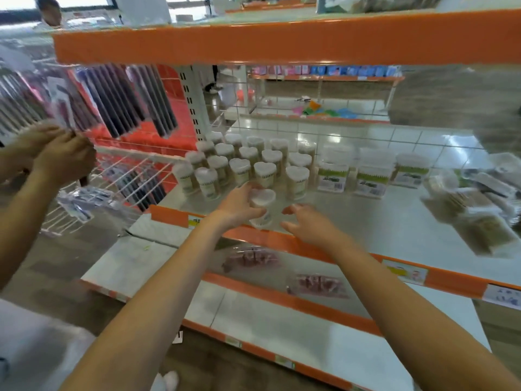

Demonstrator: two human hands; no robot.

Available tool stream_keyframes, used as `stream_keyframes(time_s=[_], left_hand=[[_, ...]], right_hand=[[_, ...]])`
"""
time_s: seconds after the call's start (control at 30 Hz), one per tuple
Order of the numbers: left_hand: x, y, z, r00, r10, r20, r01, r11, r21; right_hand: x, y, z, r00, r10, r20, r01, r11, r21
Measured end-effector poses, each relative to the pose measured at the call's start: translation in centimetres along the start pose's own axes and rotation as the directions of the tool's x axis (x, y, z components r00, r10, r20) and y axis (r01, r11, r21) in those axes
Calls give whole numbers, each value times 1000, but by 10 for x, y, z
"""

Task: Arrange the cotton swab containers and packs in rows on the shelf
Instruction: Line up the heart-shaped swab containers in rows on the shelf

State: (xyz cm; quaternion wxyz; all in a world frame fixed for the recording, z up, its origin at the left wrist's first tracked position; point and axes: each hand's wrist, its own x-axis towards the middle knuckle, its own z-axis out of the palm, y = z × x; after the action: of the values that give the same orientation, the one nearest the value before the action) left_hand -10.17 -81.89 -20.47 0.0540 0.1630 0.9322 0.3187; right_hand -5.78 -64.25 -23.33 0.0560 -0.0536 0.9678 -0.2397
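While the left hand [239, 206] wraps its fingers round a heart-lidded container [262, 204], it hangs just above the front edge of the shelf [380, 221], lid up, long axis roughly upright w/ a slight tilt toward the camera. Right hand [306, 222] sits just beside it on the right, fingers spread & relaxed, holding nothing, not touching the tub as far as I can tell. So the left's got the job; the right's only near enough to steady.

Key relation now: the block of same-type containers [242, 165] stands straight ahead & a bit left of the held one, in rows running front to back. The held tub sits right in front of the front row, near its right end, so prob. a short push forward sets it down. Rectangular green-label boxes [369, 176] stand to the right of that block, flat packs [476, 213] lie loose at far right, blurred. Those look unsorted, my guess.
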Motion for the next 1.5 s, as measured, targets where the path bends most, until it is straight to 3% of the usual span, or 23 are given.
stream_keyframes(time_s=[0.5,0.6,0.83,1.07,1.5], left_hand=[[41,-60,-31,993,66,94,-83,979,186],[49,-69,-33,993,84,83,-100,972,213],[63,-86,-33,980,197,-29,-160,865,476],[74,-91,-41,985,154,-77,-95,856,508],[77,-85,-51,991,131,-8,-111,869,483]], right_hand=[[76,-50,38,989,140,55,-134,987,-89],[86,-56,45,987,151,48,-142,978,-156],[103,-73,54,975,222,-17,-222,974,-35],[112,-82,56,976,208,-66,-205,977,50],[121,-83,62,962,251,-106,-244,967,71]])
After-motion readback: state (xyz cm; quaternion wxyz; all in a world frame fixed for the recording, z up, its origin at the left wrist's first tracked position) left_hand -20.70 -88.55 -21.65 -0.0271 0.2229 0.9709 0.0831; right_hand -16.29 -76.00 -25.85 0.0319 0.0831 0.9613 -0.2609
